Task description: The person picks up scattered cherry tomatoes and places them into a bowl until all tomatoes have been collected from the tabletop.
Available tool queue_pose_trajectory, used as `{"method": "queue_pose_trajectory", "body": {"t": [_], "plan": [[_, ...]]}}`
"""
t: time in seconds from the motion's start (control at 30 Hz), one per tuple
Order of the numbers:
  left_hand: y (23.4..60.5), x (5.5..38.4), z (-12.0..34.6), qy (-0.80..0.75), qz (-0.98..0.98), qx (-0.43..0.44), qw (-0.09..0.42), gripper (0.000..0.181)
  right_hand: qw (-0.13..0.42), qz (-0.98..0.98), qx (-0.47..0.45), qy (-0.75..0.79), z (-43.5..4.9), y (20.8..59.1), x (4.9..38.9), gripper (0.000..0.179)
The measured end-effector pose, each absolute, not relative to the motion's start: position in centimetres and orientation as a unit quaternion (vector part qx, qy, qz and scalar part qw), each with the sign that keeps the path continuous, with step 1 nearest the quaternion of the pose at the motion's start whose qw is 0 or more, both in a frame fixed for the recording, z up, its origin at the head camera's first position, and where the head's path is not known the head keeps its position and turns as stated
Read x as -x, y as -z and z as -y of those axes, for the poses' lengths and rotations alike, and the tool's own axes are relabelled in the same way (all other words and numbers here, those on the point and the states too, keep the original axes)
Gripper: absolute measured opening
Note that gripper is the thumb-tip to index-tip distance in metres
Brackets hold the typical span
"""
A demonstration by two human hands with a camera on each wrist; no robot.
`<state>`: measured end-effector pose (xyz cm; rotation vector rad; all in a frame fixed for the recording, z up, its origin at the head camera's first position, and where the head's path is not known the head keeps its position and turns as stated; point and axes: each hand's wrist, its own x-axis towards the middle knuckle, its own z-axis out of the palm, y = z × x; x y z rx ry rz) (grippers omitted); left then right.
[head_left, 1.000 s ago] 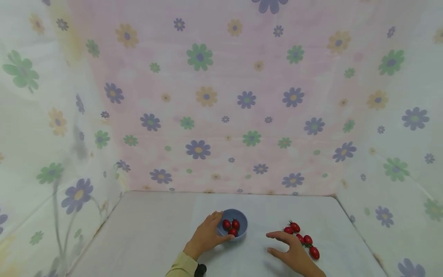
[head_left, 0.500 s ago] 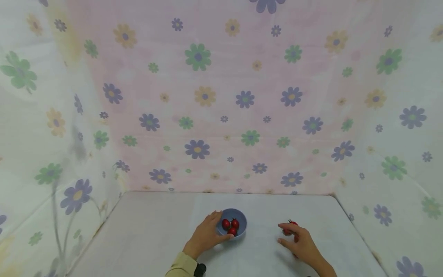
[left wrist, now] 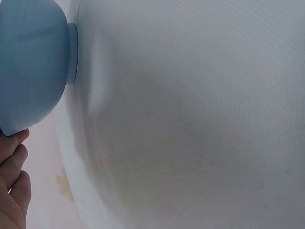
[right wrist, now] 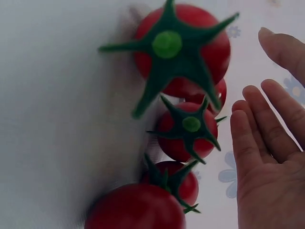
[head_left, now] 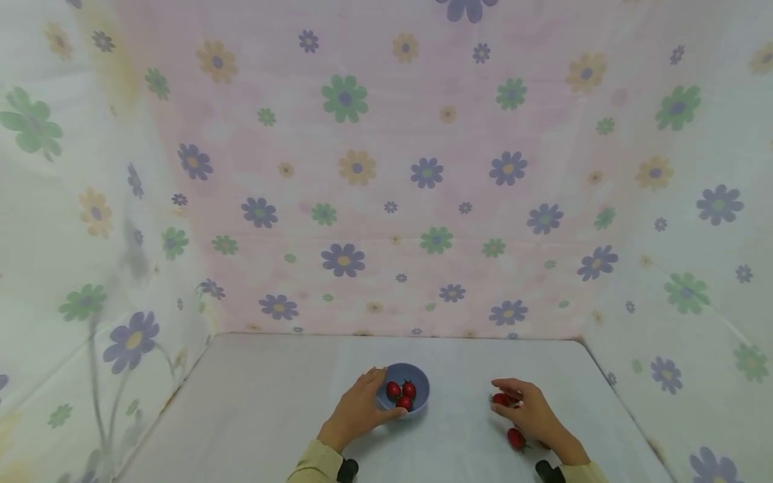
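Note:
My left hand [head_left: 359, 408] holds the small blue bowl [head_left: 421, 384] at its left side, thumb at the near rim and fingers at the far rim. In the left wrist view, fingertips touch the edge of the bowl [left wrist: 31, 62]. Inside it lie three red cherry tomatoes [head_left: 404, 403]. My right hand [head_left: 531, 410] is over the loose tomatoes on the right, thumb and fingers apart around one tomato [head_left: 500, 399]. The right wrist view shows its fingers [right wrist: 274, 124] fairly straight beside several tomatoes [right wrist: 217, 52] with green star-shaped calyxes. The hand hides some of them from the head view.
One tomato [head_left: 516, 439] lies nearer the front, below the right hand. A white cloth covers the table [head_left: 272, 402]. Flower-printed curtains [head_left: 386, 134] stand behind the table and on both sides.
My right hand has moved right and then farther forward over the loose tomatoes, uncovering one nearer the front. The left hand and bowl stay in place.

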<state>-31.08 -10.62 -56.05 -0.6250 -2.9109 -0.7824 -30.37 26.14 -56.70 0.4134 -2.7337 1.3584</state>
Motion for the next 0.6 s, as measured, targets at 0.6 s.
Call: {"method": "queue_pose_trajectory", "body": {"t": [0.6], "plan": [[56.4, 31.3, 10.7, 0.254, 0.947, 0.195, 0.030, 0.097, -0.018, 0.907, -0.144, -0.395, -27.1, 57.6, 32.0, 0.050]]}}
